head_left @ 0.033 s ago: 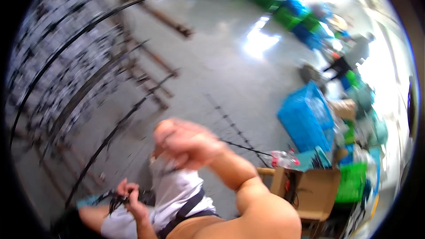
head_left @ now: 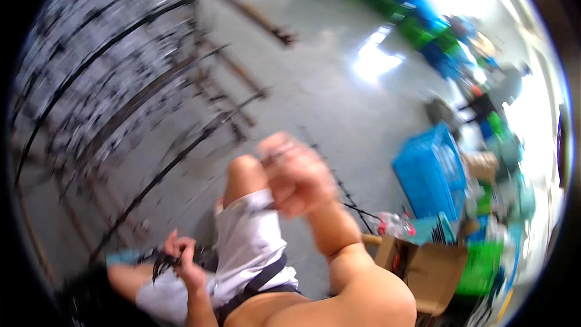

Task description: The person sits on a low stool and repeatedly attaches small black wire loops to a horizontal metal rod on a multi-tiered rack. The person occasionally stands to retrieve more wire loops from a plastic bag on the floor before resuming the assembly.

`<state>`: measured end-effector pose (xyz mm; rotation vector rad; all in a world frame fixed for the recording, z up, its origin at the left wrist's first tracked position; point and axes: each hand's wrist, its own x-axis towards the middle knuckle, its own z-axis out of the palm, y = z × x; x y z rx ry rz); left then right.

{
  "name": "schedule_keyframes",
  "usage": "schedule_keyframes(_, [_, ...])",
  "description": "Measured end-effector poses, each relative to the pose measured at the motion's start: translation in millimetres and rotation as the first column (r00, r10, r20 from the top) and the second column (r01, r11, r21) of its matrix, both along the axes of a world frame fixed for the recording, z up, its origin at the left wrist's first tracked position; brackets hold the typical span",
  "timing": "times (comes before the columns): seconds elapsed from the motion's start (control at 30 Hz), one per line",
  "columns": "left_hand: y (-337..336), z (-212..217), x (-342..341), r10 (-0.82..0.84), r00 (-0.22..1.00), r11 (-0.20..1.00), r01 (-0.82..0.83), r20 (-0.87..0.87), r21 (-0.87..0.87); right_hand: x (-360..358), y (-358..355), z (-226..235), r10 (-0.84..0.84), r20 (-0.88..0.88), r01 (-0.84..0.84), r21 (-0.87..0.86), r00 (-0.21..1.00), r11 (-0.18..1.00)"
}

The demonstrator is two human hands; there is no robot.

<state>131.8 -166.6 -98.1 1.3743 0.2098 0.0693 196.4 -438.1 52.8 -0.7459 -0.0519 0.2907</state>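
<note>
My left hand (head_left: 186, 261), low on the left above my thigh, has its fingers curled around a small bunch of thin black pieces (head_left: 163, 265); their exact kind is unclear. Farther forward, my right hand (head_left: 298, 175) is raised beside my bare knee (head_left: 247, 175). Motion smears its fingers, so whether it grips anything cannot be made out. Past my left hand, a long dark rod with small knobs (head_left: 175, 162) slants from lower left to upper right. A second knobbed black strand (head_left: 340, 184) extends beyond my right hand.
At left, a rack with curved black bars (head_left: 130, 30) bears many small grey and black parts. Rusty metal bars (head_left: 257, 15) jut over the grey floor. On the right are a blue crate (head_left: 426, 172), clear bottles (head_left: 394, 225), an open cardboard box (head_left: 433, 272) and a green basket (head_left: 481, 266). A person (head_left: 505, 88) bends farther back.
My right hand has moved up and to the right, showing more of my knee. The whole scene has shifted rightward in the picture. My left hand keeps its hold on the black pieces.
</note>
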Motion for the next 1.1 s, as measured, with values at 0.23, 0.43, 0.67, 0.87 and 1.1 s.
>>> schedule_keyframes(0.23, [-6.2,15.1,35.9,0.115,0.992,0.945,-0.124,0.049,0.303,101.0,26.3,-4.2,-0.070,0.006,0.071,-0.087,0.998,0.994])
schedule_keyframes(0.43, [-11.1,11.1,51.9,0.135,0.991,0.959,-0.134,0.012,0.248,160.2,66.0,-77.7,0.099,-0.251,-0.156,-0.221,0.963,0.963])
schedule_keyframes(0.67, [-17.1,12.0,58.4,0.159,0.987,0.957,-0.157,0.013,0.246,152.7,68.6,-109.2,-0.018,-0.283,-0.075,-0.314,0.959,0.947])
schedule_keyframes(0.87, [-10.5,8.1,62.3,0.128,0.991,0.932,-0.135,0.044,0.335,150.2,65.7,-111.8,-0.027,-0.212,-0.039,-0.302,0.977,0.953])
schedule_keyframes(1.1, [-12.8,4.6,63.5,0.121,0.987,0.909,-0.154,0.107,0.387,150.1,68.2,-119.2,-0.001,-0.159,-0.047,-0.299,0.987,0.953])
